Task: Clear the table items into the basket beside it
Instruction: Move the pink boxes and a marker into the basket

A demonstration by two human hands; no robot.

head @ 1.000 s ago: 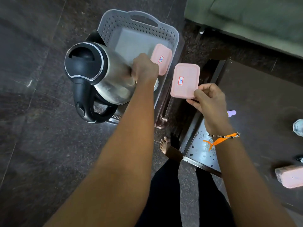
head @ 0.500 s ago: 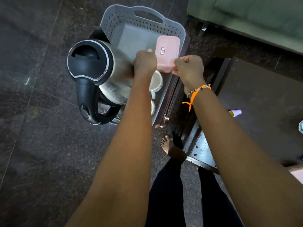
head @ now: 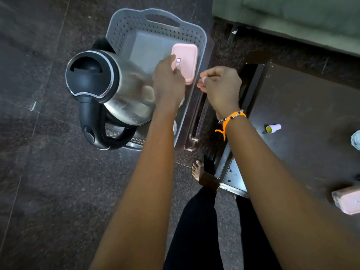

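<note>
My left hand is curled tight against the side of the steel kettle, gripping it and holding it above the near end of the basket; the exact hold is hidden behind my knuckles. The kettle's body is brushed metal, rounded, with a glossy black lid and a thick black loop handle at 7 o'clock from my hand. My right hand hovers loosely curled with nothing in it, fingers half closed, just past the basket's right rim.

At 12 o'clock from both hands, a pink lidded box, a rounded rectangle of matte plastic with a small label, lies inside the basket against its right wall. The basket is grey plastic with perforated walls and a slot handle, sitting on dark speckled stone floor.

At 3 o'clock lies the dark smooth table, carrying a small lilac cylinder with a yellow cap and, near 4 o'clock, another pink box.
</note>
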